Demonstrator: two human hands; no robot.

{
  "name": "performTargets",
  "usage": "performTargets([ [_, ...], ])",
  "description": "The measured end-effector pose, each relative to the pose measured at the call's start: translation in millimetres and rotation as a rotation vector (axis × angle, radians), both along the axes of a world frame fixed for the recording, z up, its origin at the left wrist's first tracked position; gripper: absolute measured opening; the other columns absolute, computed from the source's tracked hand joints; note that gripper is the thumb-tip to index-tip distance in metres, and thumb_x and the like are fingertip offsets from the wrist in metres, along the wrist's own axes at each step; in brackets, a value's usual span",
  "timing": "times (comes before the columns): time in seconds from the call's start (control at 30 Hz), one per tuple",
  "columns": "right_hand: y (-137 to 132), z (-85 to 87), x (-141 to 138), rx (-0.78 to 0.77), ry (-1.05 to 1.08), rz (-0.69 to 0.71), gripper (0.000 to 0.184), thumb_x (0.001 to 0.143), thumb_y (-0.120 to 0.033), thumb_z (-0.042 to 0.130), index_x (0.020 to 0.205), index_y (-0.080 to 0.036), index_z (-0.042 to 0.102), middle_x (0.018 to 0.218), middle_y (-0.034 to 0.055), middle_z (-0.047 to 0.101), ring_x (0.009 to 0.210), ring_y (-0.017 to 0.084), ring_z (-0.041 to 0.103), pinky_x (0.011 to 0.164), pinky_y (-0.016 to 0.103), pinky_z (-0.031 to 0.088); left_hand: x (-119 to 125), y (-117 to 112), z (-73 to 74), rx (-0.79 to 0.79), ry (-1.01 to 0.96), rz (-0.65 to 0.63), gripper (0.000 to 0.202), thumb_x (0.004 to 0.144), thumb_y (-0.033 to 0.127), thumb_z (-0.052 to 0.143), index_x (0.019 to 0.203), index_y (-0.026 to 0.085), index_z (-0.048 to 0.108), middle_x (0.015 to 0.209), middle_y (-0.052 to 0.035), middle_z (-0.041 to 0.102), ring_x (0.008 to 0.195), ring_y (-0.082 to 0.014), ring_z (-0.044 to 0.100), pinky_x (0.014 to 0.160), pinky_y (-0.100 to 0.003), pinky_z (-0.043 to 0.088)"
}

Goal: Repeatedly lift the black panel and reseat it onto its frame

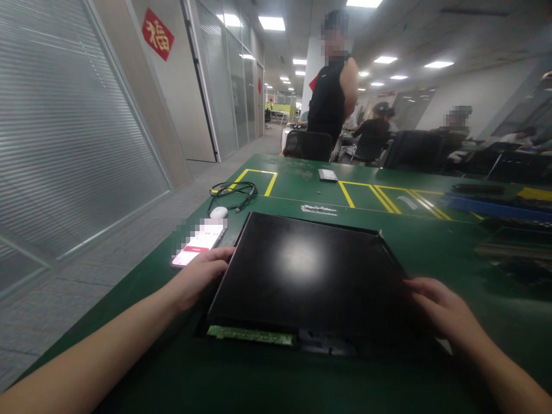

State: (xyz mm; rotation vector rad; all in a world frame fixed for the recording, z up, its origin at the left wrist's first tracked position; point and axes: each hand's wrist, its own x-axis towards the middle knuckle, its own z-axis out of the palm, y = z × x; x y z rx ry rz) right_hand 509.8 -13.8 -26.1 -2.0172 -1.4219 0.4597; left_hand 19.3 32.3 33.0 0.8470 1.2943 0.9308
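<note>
A black display panel (pixel 310 264) with a glossy face lies in front of me, light glaring at its middle. Along its near edge shows a green circuit board strip (pixel 250 335). My left hand (pixel 211 270) grips the panel's left edge, its fingertips partly hidden behind that edge. On the opposite side, my right hand (pixel 437 302) has its thumb and fingers closed at the right edge. Dark edges beneath the panel stick out at the far and right sides; I cannot tell whether they belong to a frame or another panel.
Left of the panel, a lit phone (pixel 200 241) lies on the green table (pixel 150 322), near a white rounded object (pixel 218 213) and a coiled black cable (pixel 241 192). A small flat box (pixel 328 175) sits farther back. Blurred dark stacks (pixel 509 230) lie right. A person (pixel 330 98) stands beyond.
</note>
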Motion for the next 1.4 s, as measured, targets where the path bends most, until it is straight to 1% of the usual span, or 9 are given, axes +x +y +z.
performTargets([
  [0.17,0.8,-6.7,6.6,0.049,0.003,0.035,0.033,0.070,-0.042,0.058,0.091,-0.024,0.076,0.092,0.0072,0.071,0.088,0.028,0.066,0.085,0.042,0.050,-3.1,-1.0,7.1,0.057,0.000,-0.088,0.055,0.049,0.008,0.058,0.099,0.017,0.080,0.102,-0.0065,0.083,0.100,-0.0319,0.076,0.076,-0.035,0.061],
  [0.37,1.8,-3.5,0.2,0.025,0.014,0.002,0.037,0.066,-0.045,0.056,0.089,-0.024,0.076,0.098,0.0074,0.071,0.085,0.027,0.066,0.083,0.043,0.051,-13.5,2.3,-2.7,0.166,0.139,-0.181,0.050,0.061,0.033,0.088,0.108,0.020,0.078,0.122,-0.0107,0.077,0.120,-0.0384,0.067,0.107,-0.051,0.048],
  [0.57,0.0,-2.0,-1.9,-0.007,0.020,-0.022,0.041,0.067,-0.047,0.056,0.093,-0.023,0.077,0.101,0.0076,0.071,0.090,0.028,0.067,0.081,0.042,0.051,-26.2,8.0,-13.4,0.400,0.308,-0.256,0.051,0.071,0.044,0.084,0.119,0.028,0.077,0.161,-0.0080,0.044,0.149,-0.0374,0.034,0.118,-0.052,0.035],
  [0.77,0.5,-0.3,-5.6,-0.005,0.120,-0.090,0.055,0.067,-0.047,0.062,0.116,-0.023,0.073,0.105,0.0073,0.073,0.087,0.027,0.068,0.078,0.041,0.054,-29.4,7.2,-13.6,0.557,0.292,-0.292,0.051,0.080,0.043,0.078,0.130,0.039,0.070,0.170,0.0039,0.026,0.154,-0.0359,0.020,0.120,-0.052,0.031],
  [0.83,0.6,2.8,-8.3,0.027,0.184,-0.132,0.063,0.067,-0.048,0.063,0.124,-0.023,0.069,0.108,0.0084,0.073,0.091,0.028,0.069,0.079,0.041,0.055,-28.4,6.3,-12.0,0.575,0.247,-0.306,0.052,0.081,0.041,0.077,0.133,0.041,0.068,0.170,0.0055,0.026,0.154,-0.0353,0.022,0.120,-0.051,0.033],
  [1.03,-1.6,7.9,-11.7,0.094,0.318,-0.097,0.036,0.069,-0.051,0.070,0.094,-0.026,0.079,0.120,0.0089,0.073,0.118,0.033,0.064,0.097,0.043,0.053,-26.0,7.8,-13.4,0.612,0.167,-0.305,0.057,0.082,0.037,0.077,0.137,0.038,0.065,0.166,0.0026,0.035,0.153,-0.0359,0.027,0.121,-0.050,0.032],
  [1.17,-5.0,15.6,-17.0,0.200,0.477,-0.032,0.038,0.062,-0.050,0.078,0.092,-0.026,0.081,0.136,0.0074,0.066,0.132,0.034,0.055,0.111,0.043,0.043,-26.8,9.6,-20.6,0.520,0.035,-0.203,0.062,0.080,0.034,0.079,0.140,0.036,0.063,0.157,-0.0027,0.051,0.145,-0.0379,0.041,0.118,-0.051,0.037],
  [1.3,-19.3,33.4,-23.7,0.150,0.997,-0.193,0.052,0.056,-0.044,0.084,0.107,-0.033,0.077,0.120,0.0029,0.075,0.114,0.034,0.068,0.101,0.046,0.053,-23.9,6.7,-22.0,0.428,-0.096,-0.149,0.058,0.079,0.031,0.079,0.136,0.033,0.067,0.150,-0.0049,0.060,0.139,-0.0390,0.050,0.113,-0.050,0.045],
  [1.4,-30.2,39.9,-20.8,0.174,1.182,-0.384,0.040,0.058,-0.041,0.081,0.098,-0.037,0.079,0.098,-0.0007,0.080,0.093,0.031,0.075,0.091,0.044,0.060,-19.9,3.5,-18.4,0.459,-0.068,-0.201,0.059,0.079,0.033,0.079,0.136,0.033,0.067,0.148,-0.0048,0.061,0.138,-0.0392,0.051,0.112,-0.049,0.044],
])
